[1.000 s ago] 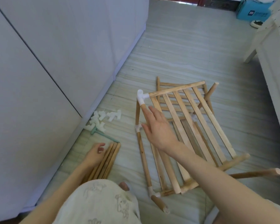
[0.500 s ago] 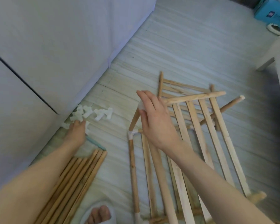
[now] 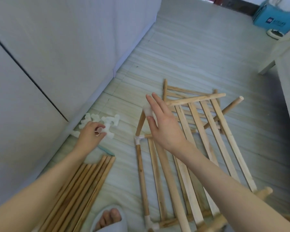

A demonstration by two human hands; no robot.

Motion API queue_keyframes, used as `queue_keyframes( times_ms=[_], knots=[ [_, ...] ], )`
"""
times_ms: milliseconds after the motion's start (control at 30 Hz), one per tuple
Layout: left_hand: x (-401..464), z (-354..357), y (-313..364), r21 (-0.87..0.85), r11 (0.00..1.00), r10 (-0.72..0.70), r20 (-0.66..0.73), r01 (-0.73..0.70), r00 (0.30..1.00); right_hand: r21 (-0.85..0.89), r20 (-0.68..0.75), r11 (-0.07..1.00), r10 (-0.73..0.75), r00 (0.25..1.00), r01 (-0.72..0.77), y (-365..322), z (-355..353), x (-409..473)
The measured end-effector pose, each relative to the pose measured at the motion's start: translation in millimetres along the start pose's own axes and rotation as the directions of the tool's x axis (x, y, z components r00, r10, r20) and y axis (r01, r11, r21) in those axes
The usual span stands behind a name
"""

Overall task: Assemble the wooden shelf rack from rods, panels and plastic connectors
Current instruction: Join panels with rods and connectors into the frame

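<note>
Head view: the half-built rack (image 3: 196,144) is seen lying on the floor (image 3: 182,52), its slatted panel (image 3: 213,136) propped at a tilt above a second panel lying flat beneath. The long axis of the slats runs from the near right toward the far left, roughly away from the person. One upright rod (image 3: 140,122) is raised at the far-left corner and leans slightly right; it is capped by a white corner connector (image 3: 147,110).

The right hand (image 3: 164,126) is held flat with fingers straight against that connector and the panel's end rod, apparently to steady the corner while another part is fetched; nothing is gripped.

The left hand (image 3: 90,136) is reached to the pile of white plastic connectors (image 3: 104,120) by the wall base, and one connector (image 3: 100,130) is pinched between thumb and fingers. The pile is probably kept there for easy reach.

Loose rods (image 3: 84,186) are bundled parallel on the floor, pointing up and right toward the pile. A slippered foot (image 3: 110,218) is noted between rods and rack.
</note>
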State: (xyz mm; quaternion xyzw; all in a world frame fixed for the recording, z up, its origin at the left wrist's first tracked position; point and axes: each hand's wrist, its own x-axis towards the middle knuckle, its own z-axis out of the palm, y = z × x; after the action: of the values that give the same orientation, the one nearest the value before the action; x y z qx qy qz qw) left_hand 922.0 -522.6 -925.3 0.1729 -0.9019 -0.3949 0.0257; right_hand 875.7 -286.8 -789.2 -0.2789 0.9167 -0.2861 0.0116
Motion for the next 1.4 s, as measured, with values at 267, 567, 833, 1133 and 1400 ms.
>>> queue_keyframes(
  times_ms=[267,567,833,1133,1400],
  knots=[
    [-77.8,-58.5,138.1,-0.245,0.951,0.208,0.051,-0.190,0.977,0.229,-0.046,0.961,0.173,0.984,-0.158,-34.2,-50.5,-74.3],
    [-154.6,-89.6,287.0,-0.205,0.909,0.394,0.139,-0.362,0.909,0.737,-0.123,0.663,0.320,0.939,-0.130,-69.6,-126.9,-148.0],
    [-223.0,-70.2,326.5,-0.527,0.802,0.319,-0.020,-0.281,0.948,0.822,-0.290,0.567,0.332,0.897,0.056,-77.0,-160.1,-196.1],
    [-239.5,-56.5,318.3,-0.517,0.795,0.407,0.065,-0.318,0.911,0.997,-0.015,0.071,0.371,0.929,-0.012,-66.8,-159.2,-202.3],
    [-239.3,-27.9,295.9,-0.520,0.805,0.372,0.067,-0.286,0.926,0.982,0.060,0.133,0.456,0.888,-0.134,-44.3,-138.4,-219.8]
  ],
)
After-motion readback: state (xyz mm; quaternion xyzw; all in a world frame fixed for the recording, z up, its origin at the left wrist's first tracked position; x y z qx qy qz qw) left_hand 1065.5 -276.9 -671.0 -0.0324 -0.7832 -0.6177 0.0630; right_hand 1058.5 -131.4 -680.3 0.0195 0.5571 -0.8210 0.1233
